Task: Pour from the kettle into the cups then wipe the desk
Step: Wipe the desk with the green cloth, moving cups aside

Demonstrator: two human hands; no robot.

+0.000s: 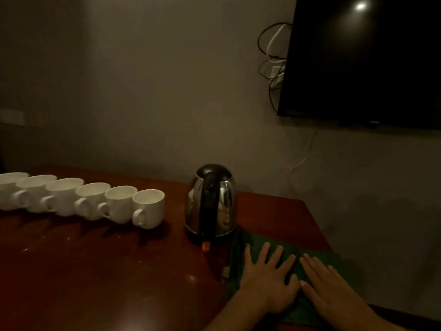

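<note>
Both hands press flat on the green cloth; kettle ungrasped, so pouring into cups likely comes next.

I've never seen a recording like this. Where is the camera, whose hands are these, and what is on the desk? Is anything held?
No machine here: a person wears one wide camera on the head, looking forward and down, so this single picture shows their own view. The left hand and right hand lie flat, fingers straight, side by side on a green cloth; they rest on it and hold nothing. Just beyond the cloth a shiny metal kettle with a black handle stands upright on the dark wooden desk. Left of it, six white cups stand in a row. The light is too dim to tell what is in them. On the wall hangs a dark screen with loose cables beside it.
</note>
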